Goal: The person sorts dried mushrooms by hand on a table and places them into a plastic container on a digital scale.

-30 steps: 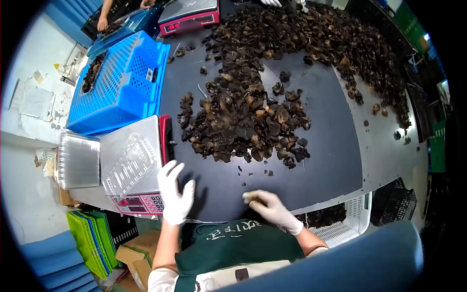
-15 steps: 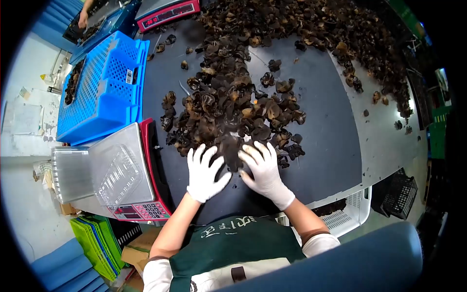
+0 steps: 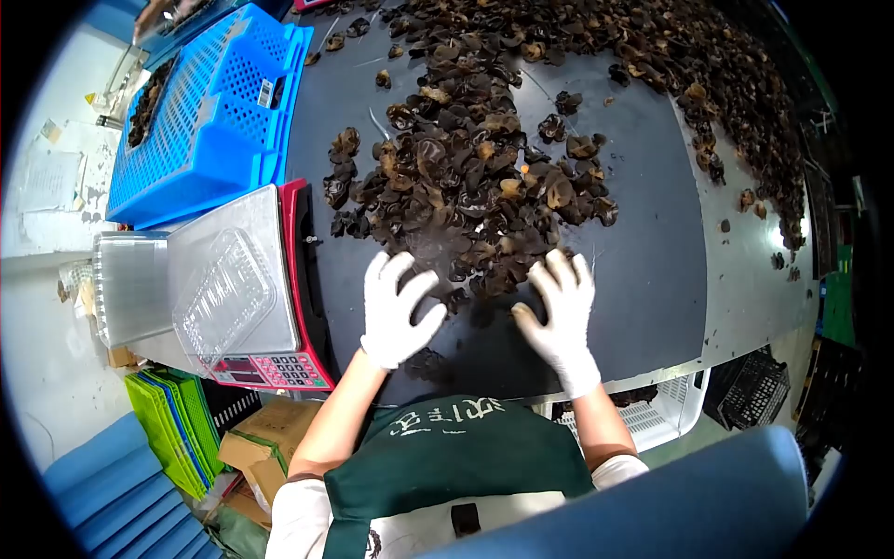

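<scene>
Dark brown, curled fungus-like pieces (image 3: 466, 168) lie in a heap on the dark mat (image 3: 643, 279), joined at the top to a larger mass. At the heap's near left edge is my left hand (image 3: 396, 312), in a white glove, fingers spread and holding nothing. My right hand (image 3: 562, 321), gloved too, is at the near right edge with its fingers apart and nothing in it. Some pieces lie between the hands. Whether the fingertips touch the heap is hard to tell.
Left of my hands stands a red-framed scale (image 3: 303, 279) with a clear plastic tray (image 3: 228, 298) on it. Stacked clear trays (image 3: 130, 289) and a blue crate (image 3: 209, 121) are farther left. A white basket (image 3: 684, 415) is below the table edge. Another person's hand shows top left.
Since a second ago, both hands have moved forward to the heap's near edge. Over the last half second they have spread farther apart, and the near pieces have shifted. The view has shifted too.
</scene>
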`<state>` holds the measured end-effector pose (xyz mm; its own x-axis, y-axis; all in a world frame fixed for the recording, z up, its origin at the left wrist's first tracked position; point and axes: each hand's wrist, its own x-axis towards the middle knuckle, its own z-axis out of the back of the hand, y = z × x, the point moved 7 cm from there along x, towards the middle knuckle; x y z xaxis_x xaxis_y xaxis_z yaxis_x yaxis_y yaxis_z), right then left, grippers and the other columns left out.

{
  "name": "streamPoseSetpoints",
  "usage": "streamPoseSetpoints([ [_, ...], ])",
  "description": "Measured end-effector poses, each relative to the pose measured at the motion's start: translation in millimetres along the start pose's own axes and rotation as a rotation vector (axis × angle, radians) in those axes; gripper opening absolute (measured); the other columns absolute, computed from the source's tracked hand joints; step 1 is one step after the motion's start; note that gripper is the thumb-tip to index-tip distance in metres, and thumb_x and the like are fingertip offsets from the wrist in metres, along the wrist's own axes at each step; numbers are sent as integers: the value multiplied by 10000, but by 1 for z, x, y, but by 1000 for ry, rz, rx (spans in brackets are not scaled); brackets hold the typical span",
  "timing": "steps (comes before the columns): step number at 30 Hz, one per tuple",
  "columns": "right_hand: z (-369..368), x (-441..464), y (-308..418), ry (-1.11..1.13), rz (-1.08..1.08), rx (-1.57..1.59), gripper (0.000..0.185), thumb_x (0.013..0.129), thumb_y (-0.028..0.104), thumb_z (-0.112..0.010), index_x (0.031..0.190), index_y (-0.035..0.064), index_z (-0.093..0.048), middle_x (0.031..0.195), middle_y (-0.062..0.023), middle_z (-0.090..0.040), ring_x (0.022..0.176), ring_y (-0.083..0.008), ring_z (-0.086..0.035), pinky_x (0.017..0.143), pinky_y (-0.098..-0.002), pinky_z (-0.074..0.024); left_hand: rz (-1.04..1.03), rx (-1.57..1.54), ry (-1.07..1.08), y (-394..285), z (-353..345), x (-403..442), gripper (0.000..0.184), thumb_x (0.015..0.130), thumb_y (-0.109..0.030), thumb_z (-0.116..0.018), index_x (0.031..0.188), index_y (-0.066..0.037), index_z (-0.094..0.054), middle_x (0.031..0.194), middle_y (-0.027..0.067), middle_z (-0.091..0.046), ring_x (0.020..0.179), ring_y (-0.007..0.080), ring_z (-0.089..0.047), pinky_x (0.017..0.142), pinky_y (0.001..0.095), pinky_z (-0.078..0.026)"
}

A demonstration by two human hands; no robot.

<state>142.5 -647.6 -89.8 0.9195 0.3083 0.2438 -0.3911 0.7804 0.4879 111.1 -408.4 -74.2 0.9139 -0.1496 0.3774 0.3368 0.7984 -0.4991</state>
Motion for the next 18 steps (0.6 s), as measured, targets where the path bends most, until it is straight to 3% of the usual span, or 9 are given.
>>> streamPoseSetpoints([
  [4,-16,-34,49,140,295,108,429,731,342,-731,1119,170,-676,1287,-70,-565,1226,-359,-453,1060,-570,-307,-171,-75,196,-32,7,-36,355,682,-186,-775,1025,-123,-716,1268,200,-538,1207,446,-459,1069,574,-325],
  [8,6,-20,46,-67,270,164,383,699,270,-754,1064,173,-693,1240,-65,-572,1158,-342,-470,1009,-536,-339,-115,-104,-28,-14,21,-40,352,697,-126,-733,1046,-96,-700,1311,215,-501,1183,438,-498,1038,553,-385],
  [11,8,18,43,-40,47,-26,604,719,317,-779,1276,154,-610,1412,-143,-462,1285,-418,-380,1073,-556,-275,127,30,-22,3,17,-1,345,776,-134,-701,1119,-116,-663,1363,205,-470,1213,429,-460,1050,495,-382],
  [13,-9,20,53,112,125,-66,703,732,348,-783,1363,152,-543,1464,-166,-408,1321,-450,-340,1089,-577,-254,58,95,178,2,0,2,340,792,-153,-695,1129,-133,-659,1379,184,-471,1211,421,-442,1043,493,-377],
  [15,-18,6,69,255,231,101,639,737,338,-765,1315,149,-566,1442,-146,-430,1303,-403,-370,1079,-580,-288,-113,-64,183,-7,-7,-15,292,787,-188,-684,1074,-136,-681,1329,146,-537,1217,412,-428,1067,520,-333],
  [17,-22,-21,79,293,373,121,597,744,325,-753,1287,152,-576,1413,-120,-463,1259,-373,-417,1077,-569,-303,-149,21,357,-20,0,-32,211,783,-180,-686,987,-129,-704,1304,121,-559,1238,413,-424,1076,557,-309],
  [18,-17,-26,80,323,368,123,559,753,325,-742,1265,157,-593,1380,-93,-499,1223,-355,-447,1080,-562,-302,-124,0,345,-20,4,-43,163,781,-176,-690,934,-127,-719,1316,102,-559,1271,423,-408,1080,602,-288],
])
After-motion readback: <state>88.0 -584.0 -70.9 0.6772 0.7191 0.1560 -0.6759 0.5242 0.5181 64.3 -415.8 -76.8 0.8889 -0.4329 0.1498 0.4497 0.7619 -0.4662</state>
